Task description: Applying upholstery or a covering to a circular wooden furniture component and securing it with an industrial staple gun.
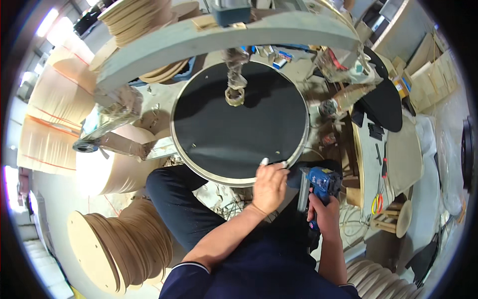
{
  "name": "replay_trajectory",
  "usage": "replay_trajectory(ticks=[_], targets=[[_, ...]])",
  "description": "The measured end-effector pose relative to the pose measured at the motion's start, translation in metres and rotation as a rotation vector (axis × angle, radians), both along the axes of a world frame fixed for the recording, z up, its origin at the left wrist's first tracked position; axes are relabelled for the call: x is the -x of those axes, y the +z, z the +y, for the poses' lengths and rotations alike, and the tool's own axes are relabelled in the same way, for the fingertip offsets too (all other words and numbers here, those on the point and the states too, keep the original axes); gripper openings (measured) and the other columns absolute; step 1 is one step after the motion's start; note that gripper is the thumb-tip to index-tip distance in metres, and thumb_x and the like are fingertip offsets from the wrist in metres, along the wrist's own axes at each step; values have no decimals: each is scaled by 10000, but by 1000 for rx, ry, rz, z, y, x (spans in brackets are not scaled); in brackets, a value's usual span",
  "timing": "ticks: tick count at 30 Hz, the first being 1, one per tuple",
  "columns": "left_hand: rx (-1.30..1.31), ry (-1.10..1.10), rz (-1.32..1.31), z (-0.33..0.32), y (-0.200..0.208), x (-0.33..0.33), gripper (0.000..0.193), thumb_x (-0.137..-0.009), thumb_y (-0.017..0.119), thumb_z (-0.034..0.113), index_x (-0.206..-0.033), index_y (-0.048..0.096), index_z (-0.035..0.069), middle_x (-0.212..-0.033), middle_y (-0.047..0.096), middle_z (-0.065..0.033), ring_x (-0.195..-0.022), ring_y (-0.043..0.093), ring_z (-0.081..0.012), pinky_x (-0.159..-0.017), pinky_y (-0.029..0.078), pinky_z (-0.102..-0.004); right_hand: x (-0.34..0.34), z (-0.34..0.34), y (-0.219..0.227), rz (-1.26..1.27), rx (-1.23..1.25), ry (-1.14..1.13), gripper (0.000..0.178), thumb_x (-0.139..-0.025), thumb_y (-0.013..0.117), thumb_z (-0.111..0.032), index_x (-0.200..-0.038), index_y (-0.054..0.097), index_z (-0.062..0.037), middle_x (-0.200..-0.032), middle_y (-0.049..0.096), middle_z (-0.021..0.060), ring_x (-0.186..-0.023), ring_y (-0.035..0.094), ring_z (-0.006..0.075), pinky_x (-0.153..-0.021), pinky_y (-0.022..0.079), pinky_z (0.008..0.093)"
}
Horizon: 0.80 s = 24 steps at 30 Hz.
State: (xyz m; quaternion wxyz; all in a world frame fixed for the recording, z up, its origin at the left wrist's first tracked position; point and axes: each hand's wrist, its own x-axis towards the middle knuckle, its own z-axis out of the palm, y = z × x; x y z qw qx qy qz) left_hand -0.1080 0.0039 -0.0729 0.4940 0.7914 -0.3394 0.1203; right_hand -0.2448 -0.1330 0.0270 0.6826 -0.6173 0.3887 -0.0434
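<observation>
A large round disc with a black covering [214,134] and a pale rim lies in front of me, under a metal shaft wrapped in clear plastic [236,74] that touches its upper middle. My left hand [271,185] is at the disc's near right edge. Its fingers, with white covers on some tips, are bent over the rim and press on the edge of the covering; the thumb is partly hidden. To the right, just off the disc, my right hand [326,212] grips a blue staple gun [321,180] by its handle. The gun's silver magazine side faces the disc.
A grey curved frame [224,37] arches over the disc, with plastic-wrapped arms at both sides. Stacks of round wooden pieces [132,244] stand at lower left. On the right, a bench [403,164] carries black sheets, a screwdriver [384,167] and scissors [377,203].
</observation>
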Motion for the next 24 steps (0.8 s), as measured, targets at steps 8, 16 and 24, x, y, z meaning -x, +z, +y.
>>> replay_trajectory(ticks=[8, 16, 24], targets=[[180, -145, 136, 7, 39, -29, 257, -965, 693, -4, -1209, 745, 59, -1222, 748, -138, -1207, 683, -342, -1144, 470, -474, 18, -1, -4, 2, 74, 18, 206, -1001, 738, -138, -1151, 707, 1, -712, 631, 33, -508, 580, 144, -491, 482, 305], [-187, 115, -178, 139, 28, -99, 407, -807, 665, -87, -1174, 753, 65, -1167, 744, -117, -1162, 682, -352, -1115, 476, -518, 12, 8, -1, 14, 32, 51, 166, -997, 760, -104, -1123, 702, -12, -709, 630, 20, -520, 575, 113, -527, 468, 281], [-366, 158, -188, 214, 10, -126, 482, -793, 622, -96, -1247, 721, 31, -1285, 693, -149, -1257, 632, -392, -1134, 467, -518, 4, 16, 1, 28, 44, 105, 200, -998, 739, -100, -1171, 703, -5, -728, 633, 16, -535, 582, 112, -528, 469, 273]])
